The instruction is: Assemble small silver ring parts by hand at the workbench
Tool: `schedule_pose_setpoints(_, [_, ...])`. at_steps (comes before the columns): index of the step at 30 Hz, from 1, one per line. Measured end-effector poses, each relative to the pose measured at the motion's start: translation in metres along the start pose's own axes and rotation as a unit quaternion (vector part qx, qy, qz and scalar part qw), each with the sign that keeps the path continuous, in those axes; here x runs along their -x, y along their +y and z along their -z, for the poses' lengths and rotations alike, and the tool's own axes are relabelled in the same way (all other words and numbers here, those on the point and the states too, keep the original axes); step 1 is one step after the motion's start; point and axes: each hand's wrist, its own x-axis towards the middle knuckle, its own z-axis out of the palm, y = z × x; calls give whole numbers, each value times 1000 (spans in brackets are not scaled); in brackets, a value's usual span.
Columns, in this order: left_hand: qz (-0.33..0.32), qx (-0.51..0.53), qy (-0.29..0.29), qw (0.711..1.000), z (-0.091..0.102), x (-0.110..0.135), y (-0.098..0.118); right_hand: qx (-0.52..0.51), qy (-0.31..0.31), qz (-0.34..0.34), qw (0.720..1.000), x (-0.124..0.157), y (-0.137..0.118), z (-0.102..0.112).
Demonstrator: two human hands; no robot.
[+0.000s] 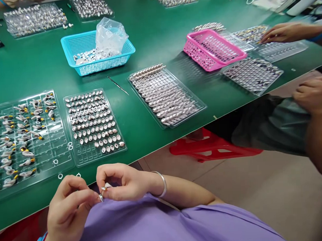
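Observation:
Just off the table's front edge, close to my lap, both hands meet fingertip to fingertip. My left hand point(70, 208) is closed, pinching a small silvery-white oval cap point(101, 197) between thumb and finger. A small white earbud piece point(107, 186) sits in the pinch of my right hand point(123, 180), almost against the cap; the fingers hide much of both. Beyond them lies a clear tray of oval caps point(93, 120) in rows. To its left, a larger clear tray point(62, 153) bears earbud pieces point(24, 133) with yellow tabs.
Small white rings point(60, 176) lie near the front edge. Tweezers point(118, 85), a blue basket point(100, 64) with a plastic bag, a pink basket point(214, 57) and a filled tray point(165, 95) stand on the green table point(157, 35). A co-worker's hand point(282, 32) reaches in at right.

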Motion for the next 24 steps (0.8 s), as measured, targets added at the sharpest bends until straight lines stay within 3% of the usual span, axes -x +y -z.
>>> schedule_pose_setpoints(5, [-19,-31,8,999,-6,0,0,54,41,39,997,3,0,-2])
schedule_pose_setpoints(9, [31,-50,18,998,5,-1,-6,68,122,60,988,8,-2,6])
schedule_pose_setpoints(12, [112,-187,56,974,23,-4,-18,44,212,69,974,14,-4,20])
schedule_pose_setpoints(15, [83,-342,90,932,30,-11,-30,36,262,65,962,18,-6,30])
schedule_pose_setpoints(19, [-23,-346,56,936,5,-34,-35,57,266,17,962,19,-8,32])
schedule_pose_setpoints(24, [-42,-357,19,933,-37,-63,-36,112,276,-14,955,20,-3,33])
